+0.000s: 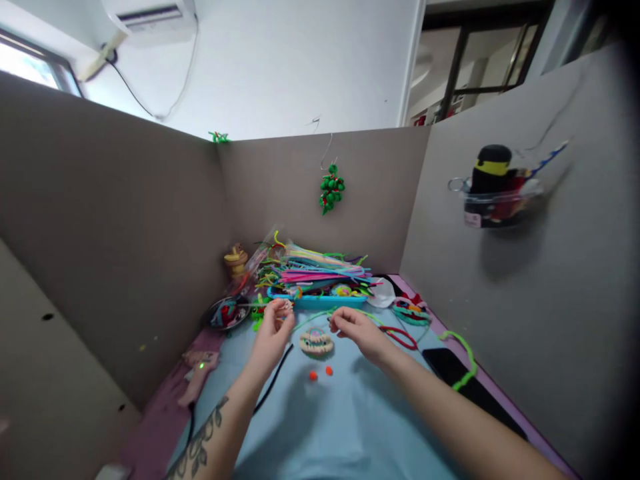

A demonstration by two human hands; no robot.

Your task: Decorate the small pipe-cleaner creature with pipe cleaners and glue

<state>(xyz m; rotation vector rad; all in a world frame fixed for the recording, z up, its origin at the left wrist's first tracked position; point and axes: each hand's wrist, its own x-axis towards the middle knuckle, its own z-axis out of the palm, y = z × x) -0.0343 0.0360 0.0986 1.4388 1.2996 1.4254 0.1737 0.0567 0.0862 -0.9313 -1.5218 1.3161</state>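
My left hand is raised above the cloth, thumb and fingers pinched together. A small whitish bit shows at its fingertips, too small to name. My right hand is also closed in a pinch; a tiny dark spot shows at its fingertips, and I cannot make out what it is. Between and below the hands lies a cream fuzzy craft piece with dark dots and a pastel top. Two small orange balls, one orange ball and another orange ball, rest nearer me. Behind the hands runs a thin green strand.
A blue tray with pipe cleaners stands at the back. Red-handled scissors, a green pipe cleaner and a black flat slab lie right. A pink glue gun and a bowl are left. Grey panels enclose the table.
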